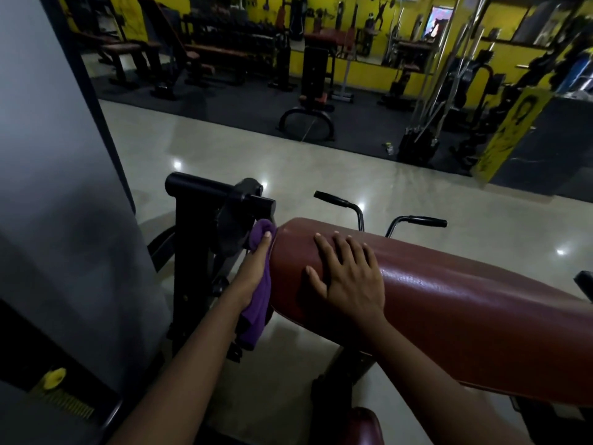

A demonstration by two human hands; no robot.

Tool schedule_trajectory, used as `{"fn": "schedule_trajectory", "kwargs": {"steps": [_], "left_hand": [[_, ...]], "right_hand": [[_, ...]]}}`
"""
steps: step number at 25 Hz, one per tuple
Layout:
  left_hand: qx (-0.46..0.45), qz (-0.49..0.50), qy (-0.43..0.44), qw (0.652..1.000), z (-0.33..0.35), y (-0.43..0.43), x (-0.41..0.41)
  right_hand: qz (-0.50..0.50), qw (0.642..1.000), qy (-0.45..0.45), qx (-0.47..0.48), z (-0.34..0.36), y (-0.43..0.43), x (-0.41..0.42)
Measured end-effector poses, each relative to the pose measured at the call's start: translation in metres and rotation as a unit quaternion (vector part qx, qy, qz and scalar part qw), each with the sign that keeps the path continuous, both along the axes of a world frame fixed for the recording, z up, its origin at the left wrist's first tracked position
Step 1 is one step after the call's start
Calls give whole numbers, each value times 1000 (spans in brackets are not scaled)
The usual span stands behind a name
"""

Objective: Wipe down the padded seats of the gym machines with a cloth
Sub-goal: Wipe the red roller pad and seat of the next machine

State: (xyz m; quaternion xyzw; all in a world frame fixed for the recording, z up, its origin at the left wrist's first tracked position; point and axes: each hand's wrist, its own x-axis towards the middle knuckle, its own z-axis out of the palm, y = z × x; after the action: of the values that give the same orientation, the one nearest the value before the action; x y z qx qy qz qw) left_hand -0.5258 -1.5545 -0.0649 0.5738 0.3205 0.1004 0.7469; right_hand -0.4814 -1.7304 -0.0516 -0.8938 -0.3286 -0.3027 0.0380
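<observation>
Where the pad [449, 300] ends beside the black frame [192, 252]: left hand [253, 277] holds the purple cloth [256, 313] against the pad's side, one finger straight along the edge, the rest hidden. Right hand [349, 277]: flat on top, fingers spread. Risks: the cloth's hanging tail could snag on the frame, and the narrow gap may go unwiped.

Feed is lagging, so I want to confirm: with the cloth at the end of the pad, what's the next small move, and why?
Probably sweep the purple cloth up over the top of the pad. The left hand holds it against the pad's left end only, while the right hand lies flat on the top, apparently steadying it.
</observation>
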Motion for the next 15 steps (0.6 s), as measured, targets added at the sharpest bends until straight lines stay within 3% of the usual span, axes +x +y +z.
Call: {"fn": "schedule_trajectory", "kwargs": {"steps": [4, 8, 15], "left_hand": [[-2, -31, 23, 999, 6, 10, 20], [111, 38, 32, 993, 17, -18, -15], [-3, 94, 36, 995, -8, -63, -61]], "right_hand": [[-2, 1000, -22, 7, -4, 2, 2], [-13, 1000, -20, 1, -3, 3, 0], [-5, 1000, 9, -21, 2, 1, -4]]}}
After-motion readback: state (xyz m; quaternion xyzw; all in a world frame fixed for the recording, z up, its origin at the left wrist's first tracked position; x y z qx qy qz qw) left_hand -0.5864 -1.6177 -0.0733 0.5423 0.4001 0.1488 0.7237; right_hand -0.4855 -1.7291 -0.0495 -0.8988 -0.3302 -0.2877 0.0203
